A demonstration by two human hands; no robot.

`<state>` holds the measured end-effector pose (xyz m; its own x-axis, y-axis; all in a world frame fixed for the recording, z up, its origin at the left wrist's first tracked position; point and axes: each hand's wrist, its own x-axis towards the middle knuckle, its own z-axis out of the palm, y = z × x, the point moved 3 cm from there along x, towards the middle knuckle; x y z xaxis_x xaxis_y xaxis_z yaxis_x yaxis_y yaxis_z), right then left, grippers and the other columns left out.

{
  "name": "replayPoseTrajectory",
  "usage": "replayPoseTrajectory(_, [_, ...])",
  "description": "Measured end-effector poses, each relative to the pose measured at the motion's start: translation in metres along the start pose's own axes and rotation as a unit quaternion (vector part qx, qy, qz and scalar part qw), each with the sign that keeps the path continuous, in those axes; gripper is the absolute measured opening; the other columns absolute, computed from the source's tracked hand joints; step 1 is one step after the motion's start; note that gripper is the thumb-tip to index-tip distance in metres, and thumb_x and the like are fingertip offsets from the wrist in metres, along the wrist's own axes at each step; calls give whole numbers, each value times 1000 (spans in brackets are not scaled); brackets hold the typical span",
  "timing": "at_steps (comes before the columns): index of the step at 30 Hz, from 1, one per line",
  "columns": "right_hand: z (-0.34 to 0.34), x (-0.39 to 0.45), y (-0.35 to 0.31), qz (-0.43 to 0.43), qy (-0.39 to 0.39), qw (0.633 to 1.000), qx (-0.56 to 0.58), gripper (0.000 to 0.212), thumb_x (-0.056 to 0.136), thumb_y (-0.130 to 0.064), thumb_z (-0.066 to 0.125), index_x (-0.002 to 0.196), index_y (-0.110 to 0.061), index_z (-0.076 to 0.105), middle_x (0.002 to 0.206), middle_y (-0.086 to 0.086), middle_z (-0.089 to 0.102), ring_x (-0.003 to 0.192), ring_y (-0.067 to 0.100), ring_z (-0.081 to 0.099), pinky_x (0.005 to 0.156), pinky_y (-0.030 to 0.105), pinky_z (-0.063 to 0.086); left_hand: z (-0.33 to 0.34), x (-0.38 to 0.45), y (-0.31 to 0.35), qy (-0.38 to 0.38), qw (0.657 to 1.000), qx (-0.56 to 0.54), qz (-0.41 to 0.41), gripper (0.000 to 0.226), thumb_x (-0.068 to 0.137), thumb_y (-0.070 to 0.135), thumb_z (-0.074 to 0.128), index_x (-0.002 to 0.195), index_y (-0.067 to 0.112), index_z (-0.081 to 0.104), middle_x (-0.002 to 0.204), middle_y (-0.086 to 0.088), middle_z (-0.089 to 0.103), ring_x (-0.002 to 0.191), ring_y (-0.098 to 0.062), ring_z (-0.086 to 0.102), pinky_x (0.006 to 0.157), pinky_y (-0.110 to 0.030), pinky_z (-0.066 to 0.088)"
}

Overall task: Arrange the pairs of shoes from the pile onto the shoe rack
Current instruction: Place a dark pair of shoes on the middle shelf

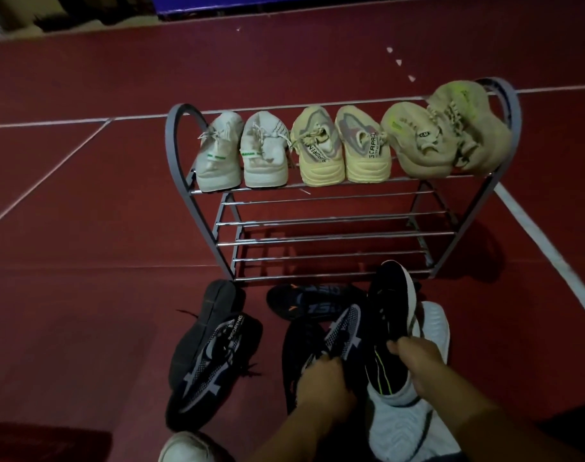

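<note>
A grey metal shoe rack [324,224] stands on the red floor. Its top shelf holds three pairs: white sneakers [242,151] at left, yellow sneakers [341,145] in the middle, beige sneakers [448,131] at right. The lower shelves hold nothing. In front lies a pile of dark shoes. My left hand [323,383] grips a black shoe with grey mesh pattern [341,331]. My right hand [418,360] holds a black shoe with a white sole [389,305], tilted up on its side. A matching black and grey shoe [211,355] lies at left.
A black shoe with orange marks [313,300] lies just before the rack's bottom bar. A white-soled shoe [404,425] rests upturned beneath my right hand. A pale shoe toe [184,448] shows at the bottom edge. White lines cross the floor.
</note>
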<state>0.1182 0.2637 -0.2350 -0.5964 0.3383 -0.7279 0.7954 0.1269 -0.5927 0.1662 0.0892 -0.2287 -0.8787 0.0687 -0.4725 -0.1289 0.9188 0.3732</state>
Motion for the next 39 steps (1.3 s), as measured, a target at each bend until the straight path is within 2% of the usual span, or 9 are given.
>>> replayPoseTrajectory(6, [-4,-7,0,-11,32,999,15,14,88,-6,63,101,-3,67,84,11,65,84,31,62,85,38,53,-14,8,-26,66,985,-153,-36,28,88,12,49,98,11,75,83,4,67,62,-8,58,66,-27,54])
replayPoseTrajectory(10, [-4,-14,7,33,155,983,94,10,83,-7,66,77,1,65,74,14,64,73,32,62,84,49,58,-14,5,-44,93,960,-255,-67,23,94,20,53,88,17,75,81,2,76,64,-8,65,58,-21,49])
replayPoseTrajectory(14, [-11,-19,2,60,228,929,286,41,83,-14,71,120,3,66,115,19,68,98,35,64,90,44,52,-18,5,-49,147,952,-260,-70,19,94,22,55,93,22,74,89,2,78,79,-14,73,70,-32,58])
replayPoseTrajectory(19, [-7,-6,-5,74,129,904,401,47,81,-19,71,126,-5,64,121,12,65,106,32,64,91,47,53,-57,16,-103,297,928,-136,-177,39,87,26,68,120,9,61,123,-10,63,114,-29,61,98,-43,51])
replayPoseTrajectory(22, [5,1,-2,101,14,946,308,45,96,-22,60,135,-2,53,134,18,58,117,37,57,102,53,46,-63,19,-158,195,928,-62,-313,71,86,39,69,144,6,42,153,-15,42,141,-34,41,113,-46,39])
replayPoseTrajectory(26, [7,5,-2,84,60,992,69,78,83,-46,64,144,-3,45,138,20,54,120,40,55,101,47,48,-42,13,-197,108,925,-92,-354,98,92,43,62,163,10,1,168,-9,20,149,-33,32,118,-44,30])
replayPoseTrajectory(32, [12,-52,-40,-219,301,893,-253,72,68,-22,79,131,-14,45,129,19,43,115,38,45,94,44,41,-47,7,-180,151,944,18,-293,41,102,30,43,142,29,50,148,0,42,135,-23,44,111,-42,35])
replayPoseTrajectory(35, [36,-66,-44,-293,181,910,-231,16,78,-13,64,90,-20,55,101,2,55,93,25,57,72,34,45,-48,4,-163,151,951,19,-269,32,100,34,47,132,39,52,149,2,34,136,-28,31,112,-49,28])
replayPoseTrajectory(39, [67,-67,-26,-77,-92,961,-250,12,87,-33,56,82,-23,60,81,-2,65,59,17,58,54,24,43,-62,5,-145,163,968,45,-187,36,94,35,59,128,42,52,150,1,27,143,-32,21,111,-57,29])
